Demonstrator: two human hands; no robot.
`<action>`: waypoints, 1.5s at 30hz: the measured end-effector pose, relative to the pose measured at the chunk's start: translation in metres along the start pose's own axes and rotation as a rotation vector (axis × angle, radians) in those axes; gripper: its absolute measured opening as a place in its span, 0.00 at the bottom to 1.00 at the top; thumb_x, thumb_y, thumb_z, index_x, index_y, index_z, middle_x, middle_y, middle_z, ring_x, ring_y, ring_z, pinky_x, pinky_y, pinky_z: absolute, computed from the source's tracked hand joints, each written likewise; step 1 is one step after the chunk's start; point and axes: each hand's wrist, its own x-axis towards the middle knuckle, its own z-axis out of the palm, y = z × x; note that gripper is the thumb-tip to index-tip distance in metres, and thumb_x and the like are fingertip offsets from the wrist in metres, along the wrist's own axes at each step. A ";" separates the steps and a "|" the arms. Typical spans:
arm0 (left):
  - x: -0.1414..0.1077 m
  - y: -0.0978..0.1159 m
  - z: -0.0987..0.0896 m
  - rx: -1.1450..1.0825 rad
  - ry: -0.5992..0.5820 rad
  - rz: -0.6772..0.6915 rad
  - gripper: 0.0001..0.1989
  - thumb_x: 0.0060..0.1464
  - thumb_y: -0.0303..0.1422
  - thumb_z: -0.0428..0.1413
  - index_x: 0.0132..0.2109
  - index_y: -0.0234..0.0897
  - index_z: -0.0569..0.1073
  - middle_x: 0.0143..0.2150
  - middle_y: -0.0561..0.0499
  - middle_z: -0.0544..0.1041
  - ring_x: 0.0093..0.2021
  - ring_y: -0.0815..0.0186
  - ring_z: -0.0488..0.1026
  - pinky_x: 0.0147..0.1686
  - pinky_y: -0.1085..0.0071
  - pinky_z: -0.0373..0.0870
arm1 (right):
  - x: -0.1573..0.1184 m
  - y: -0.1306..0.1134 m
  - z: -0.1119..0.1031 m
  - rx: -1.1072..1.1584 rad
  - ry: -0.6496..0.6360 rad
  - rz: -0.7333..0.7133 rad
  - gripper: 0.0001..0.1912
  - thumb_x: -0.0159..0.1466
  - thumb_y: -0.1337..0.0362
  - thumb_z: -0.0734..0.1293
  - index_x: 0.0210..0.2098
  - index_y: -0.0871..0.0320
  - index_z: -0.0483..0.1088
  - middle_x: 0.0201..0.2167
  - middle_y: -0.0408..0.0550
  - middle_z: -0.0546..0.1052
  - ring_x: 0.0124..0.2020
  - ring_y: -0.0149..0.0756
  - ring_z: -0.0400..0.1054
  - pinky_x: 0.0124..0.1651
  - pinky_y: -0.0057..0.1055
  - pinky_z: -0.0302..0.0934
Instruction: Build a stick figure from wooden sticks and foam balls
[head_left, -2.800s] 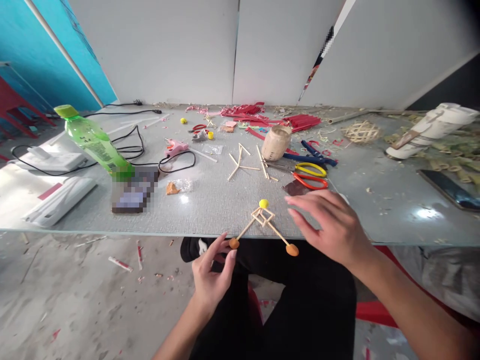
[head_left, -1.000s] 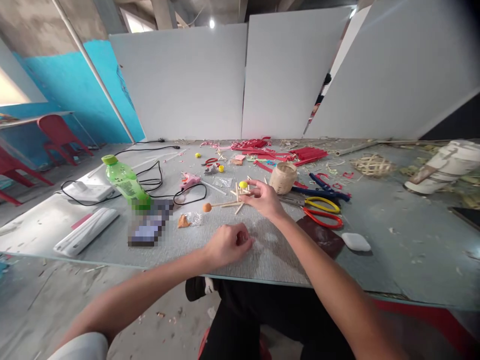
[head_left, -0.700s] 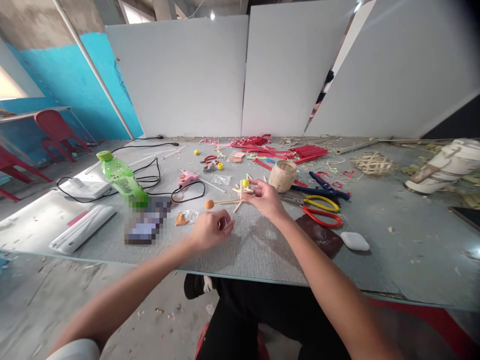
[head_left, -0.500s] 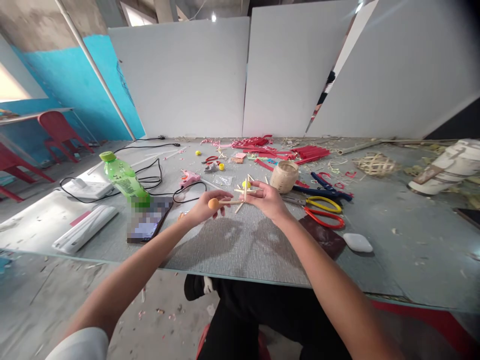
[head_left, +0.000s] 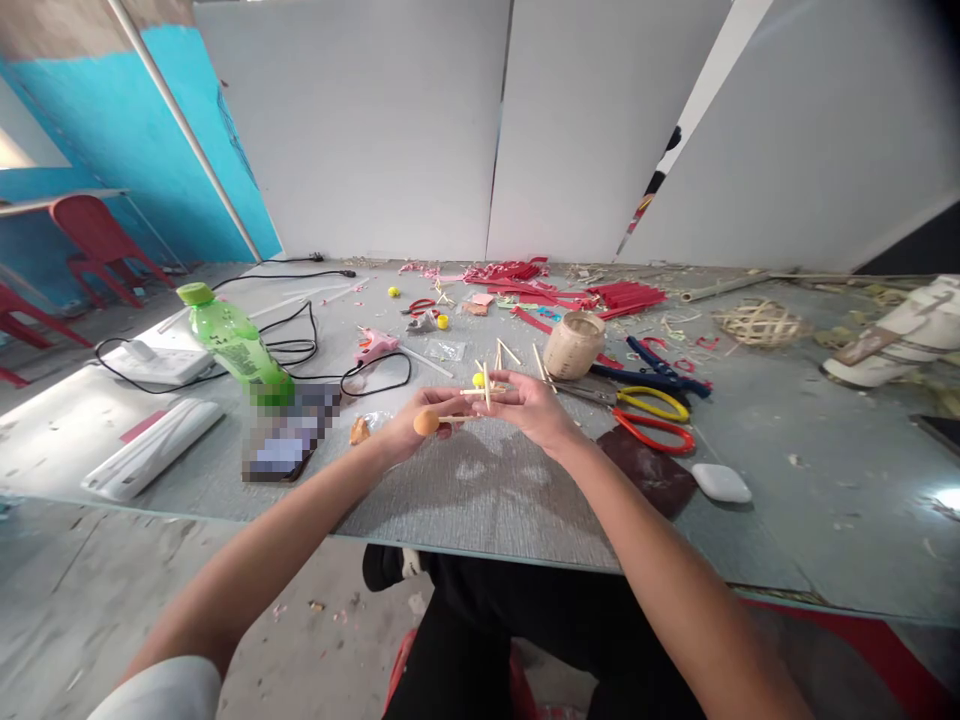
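Between my hands, above the grey table, is a small frame of pale sticks (head_left: pixel 487 388) with a yellow ball (head_left: pixel 478 380) beside it. My left hand (head_left: pixel 421 422) has its fingers closed round a thin stick with an orange ball (head_left: pixel 426 422) on its near end. The fingers of my right hand (head_left: pixel 531 405) pinch the stick frame from the right. Loose sticks (head_left: pixel 508 351) lie just behind my hands, near a tan jar (head_left: pixel 574 345). Fingertips partly hide where the sticks meet.
Red-and-yellow-handled scissors (head_left: pixel 652 420), a dark sheet (head_left: pixel 645 470) and a white case (head_left: pixel 721 483) lie right. Left are a green bottle (head_left: pixel 236 340), a phone (head_left: pixel 289 440), a pink glue gun (head_left: pixel 374 345) and cables. Red strips (head_left: pixel 622 298) lie behind.
My left hand's fingers have come together near the stick frame, and the frame has turned slightly. The camera view has shifted, uncovering more loose sticks behind my hands.
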 end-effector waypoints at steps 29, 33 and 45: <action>0.001 0.029 -0.033 0.076 0.318 0.255 0.24 0.49 0.49 0.69 0.25 0.35 0.69 0.23 0.57 0.59 0.22 0.76 0.52 0.21 0.74 0.45 | 0.040 -0.031 0.042 -1.654 -0.165 -0.418 0.15 0.65 0.80 0.64 0.48 0.63 0.76 0.40 0.60 0.82 0.49 0.51 0.76 0.49 0.40 0.65; -0.001 0.027 -0.033 0.107 0.318 0.300 0.21 0.51 0.48 0.67 0.27 0.34 0.74 0.23 0.56 0.62 0.22 0.75 0.53 0.22 0.75 0.48 | -0.002 -0.038 0.028 -1.403 -0.065 -0.425 0.10 0.65 0.74 0.66 0.44 0.59 0.75 0.37 0.56 0.81 0.46 0.49 0.76 0.46 0.40 0.67; -0.012 -0.018 0.022 0.633 0.061 0.395 0.13 0.62 0.41 0.62 0.42 0.35 0.85 0.36 0.48 0.83 0.31 0.70 0.72 0.29 0.75 0.64 | -0.117 0.011 0.006 -0.923 0.189 -0.125 0.07 0.64 0.66 0.70 0.42 0.52 0.71 0.35 0.47 0.82 0.39 0.43 0.78 0.44 0.38 0.68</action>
